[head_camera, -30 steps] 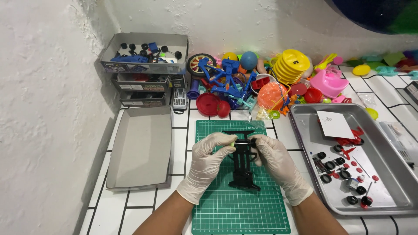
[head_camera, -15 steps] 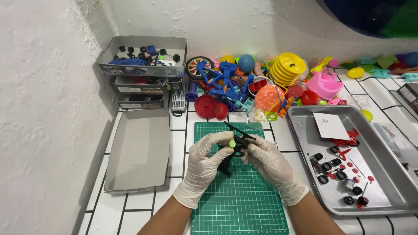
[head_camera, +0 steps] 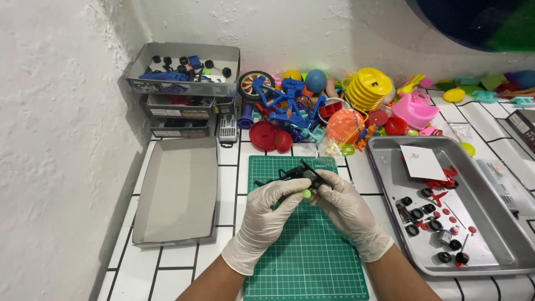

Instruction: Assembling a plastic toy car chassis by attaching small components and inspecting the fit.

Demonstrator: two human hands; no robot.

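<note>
Both my hands wear white gloves and meet over a green cutting mat [head_camera: 312, 262]. Together they hold a black plastic toy frame [head_camera: 290, 174] lifted off the mat and tilted sideways. My left hand [head_camera: 267, 214] grips it from the left, and a small green piece [head_camera: 306, 193] shows at its fingertips. My right hand [head_camera: 345, 209] holds the frame from the right, its fingers curled over the black part.
A metal tray [head_camera: 490, 223] at the right holds small black wheels, red parts and a white paper. A grey cardboard lid [head_camera: 178, 189] lies at the left. Stacked grey drawers [head_camera: 181, 89] and a heap of colourful plastic toys [head_camera: 334, 111] line the back wall.
The black frame stood upright on the mat a second ago. Both hands have since lifted it, turned it on its side and drawn closer together.
</note>
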